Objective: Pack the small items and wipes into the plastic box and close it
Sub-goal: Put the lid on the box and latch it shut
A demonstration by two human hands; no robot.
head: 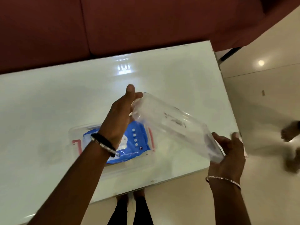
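Note:
A clear plastic box (81, 159) with red side clips lies on the white table (48, 103). Inside it sits a blue and white pack of wipes (134, 142), partly hidden by my left forearm. Both hands hold the box's clear lid (175, 124) tilted in the air above the box's right end. My left hand (120, 114) grips the lid's far left end. My right hand (228, 153) grips its near right end. No other small items can be made out in the box.
A dark red sofa (113, 26) runs along the table's far side. Pale tiled floor (267, 95) lies to the right, where a blurred dark shape (290, 135) shows. My legs (129, 208) stand at the table's near edge.

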